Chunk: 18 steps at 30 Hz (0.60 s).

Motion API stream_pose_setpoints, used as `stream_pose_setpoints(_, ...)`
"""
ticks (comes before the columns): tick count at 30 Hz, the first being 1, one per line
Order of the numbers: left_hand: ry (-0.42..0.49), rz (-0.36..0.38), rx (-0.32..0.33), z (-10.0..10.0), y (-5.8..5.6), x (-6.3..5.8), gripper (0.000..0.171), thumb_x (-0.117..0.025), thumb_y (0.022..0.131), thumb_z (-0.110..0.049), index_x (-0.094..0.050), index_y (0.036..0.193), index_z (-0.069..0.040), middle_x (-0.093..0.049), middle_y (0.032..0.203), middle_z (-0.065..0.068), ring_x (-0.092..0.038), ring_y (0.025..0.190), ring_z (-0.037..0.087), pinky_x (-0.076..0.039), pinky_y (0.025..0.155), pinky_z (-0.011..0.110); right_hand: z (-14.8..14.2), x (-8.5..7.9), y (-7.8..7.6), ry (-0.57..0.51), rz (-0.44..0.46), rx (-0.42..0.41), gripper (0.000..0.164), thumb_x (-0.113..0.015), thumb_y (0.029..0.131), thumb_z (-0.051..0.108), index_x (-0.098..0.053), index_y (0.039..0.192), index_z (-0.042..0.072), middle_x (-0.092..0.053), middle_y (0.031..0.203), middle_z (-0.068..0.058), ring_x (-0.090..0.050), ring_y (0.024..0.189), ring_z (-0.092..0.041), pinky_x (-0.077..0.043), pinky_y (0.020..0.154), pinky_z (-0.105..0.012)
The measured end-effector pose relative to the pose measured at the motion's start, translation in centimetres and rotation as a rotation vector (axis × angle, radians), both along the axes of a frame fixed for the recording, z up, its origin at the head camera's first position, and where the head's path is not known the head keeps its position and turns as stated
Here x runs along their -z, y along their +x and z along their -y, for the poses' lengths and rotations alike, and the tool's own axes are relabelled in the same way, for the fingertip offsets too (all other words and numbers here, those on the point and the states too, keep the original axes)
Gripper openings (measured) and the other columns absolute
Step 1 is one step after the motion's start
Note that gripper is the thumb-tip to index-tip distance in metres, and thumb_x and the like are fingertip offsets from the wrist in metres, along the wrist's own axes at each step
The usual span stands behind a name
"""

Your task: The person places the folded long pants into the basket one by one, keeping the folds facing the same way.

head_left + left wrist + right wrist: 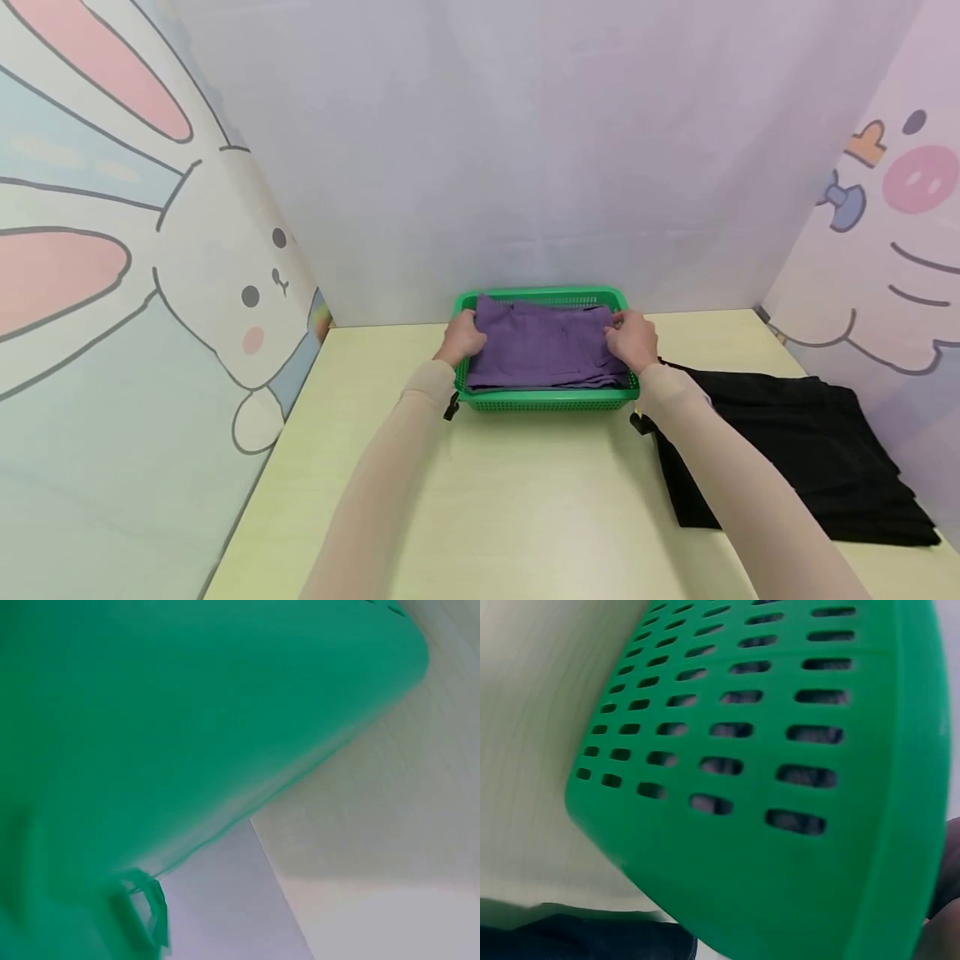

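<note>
A folded purple garment point(546, 343) lies in a green plastic basket point(551, 398) against the back wall. My left hand point(461, 337) pinches the garment's left edge, its wrist above the basket rim. At the opposite side, my right hand point(633, 339) pinches the right edge, thumb on top of the cloth. Close up in the left wrist view, the green basket wall point(225, 727) fills much of the picture and hides that hand. The slotted basket side point(727, 750) dominates the right wrist view, with a bit of the right hand point(941, 930) past the rim.
A pile of folded black garments point(795, 450) lies on the table to the right, partly under my right forearm. The pale wooden table point(517, 492) meets a plain curtain point(525, 167) behind the basket. Cartoon-printed panels point(217, 292) stand at both sides.
</note>
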<state>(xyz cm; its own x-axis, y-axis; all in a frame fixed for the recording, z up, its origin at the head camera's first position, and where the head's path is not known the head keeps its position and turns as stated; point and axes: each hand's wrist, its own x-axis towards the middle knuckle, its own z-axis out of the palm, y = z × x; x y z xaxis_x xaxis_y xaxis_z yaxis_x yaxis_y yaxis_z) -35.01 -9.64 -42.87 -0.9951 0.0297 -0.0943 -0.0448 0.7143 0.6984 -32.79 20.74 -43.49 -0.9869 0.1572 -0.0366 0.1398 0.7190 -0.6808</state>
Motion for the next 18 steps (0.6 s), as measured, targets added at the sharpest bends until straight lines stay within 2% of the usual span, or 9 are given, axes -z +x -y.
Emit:
stream_pose_setpoints(3,-0.107,0.000,0.019,-0.3,0.2,0.2,0.051,-0.055,0.103,-0.002,-0.046,0.151,0.010,-0.058,0.145,0.028,-0.060,0.132,0.040,-0.053,0.112,0.051,0.2,0.5,0.1,0.065,-0.042,-0.032,0.038,-0.054,0.108,0.013,-0.062,0.137,-0.010,-0.068,0.131,-0.033,-0.068,0.112,-0.051,-0.058,0.089,-0.057)
stream_pose_setpoints(5,-0.170,0.000,0.038,-0.4,0.2,0.4,0.044,-0.056,0.104,-0.003,-0.048,0.145,0.011,-0.062,0.136,0.028,-0.063,0.119,0.037,-0.056,0.104,0.048,0.4,0.7,0.2,0.123,-0.067,-0.053,0.028,-0.055,0.105,0.010,-0.068,0.121,-0.010,-0.071,0.116,-0.033,-0.070,0.099,-0.049,-0.059,0.082,-0.056)
stream_pose_setpoints(8,-0.226,0.001,0.065,-0.4,0.1,0.6,0.041,-0.057,0.105,-0.005,-0.049,0.142,0.012,-0.063,0.128,0.027,-0.060,0.101,0.031,-0.056,0.089,0.042,0.7,1.0,0.4,0.191,-0.075,-0.089,0.015,-0.054,0.101,0.004,-0.065,0.098,-0.006,-0.070,0.093,-0.026,-0.066,0.079,-0.038,-0.055,0.069,-0.049)
stream_pose_setpoints(12,-0.234,0.016,0.095,-0.3,0.2,0.4,0.049,-0.056,0.105,-0.005,-0.044,0.148,0.013,-0.061,0.133,0.027,-0.055,0.093,0.027,-0.052,0.082,0.038,1.0,0.8,0.6,0.224,-0.052,-0.129,0.012,-0.056,0.098,0.002,-0.058,0.087,0.000,-0.063,0.082,-0.018,-0.058,0.070,-0.028,-0.051,0.063,-0.042)
stream_pose_setpoints(18,-0.166,0.088,0.157,-0.1,0.7,-0.3,0.064,-0.052,0.107,-0.010,-0.027,0.161,0.013,-0.048,0.156,0.030,-0.059,0.103,0.030,-0.053,0.089,0.041,0.7,0.0,0.8,0.216,0.004,-0.172,0.023,-0.053,0.097,0.001,-0.045,0.077,0.008,-0.046,0.073,-0.008,-0.047,0.067,-0.023,-0.043,0.063,-0.037)
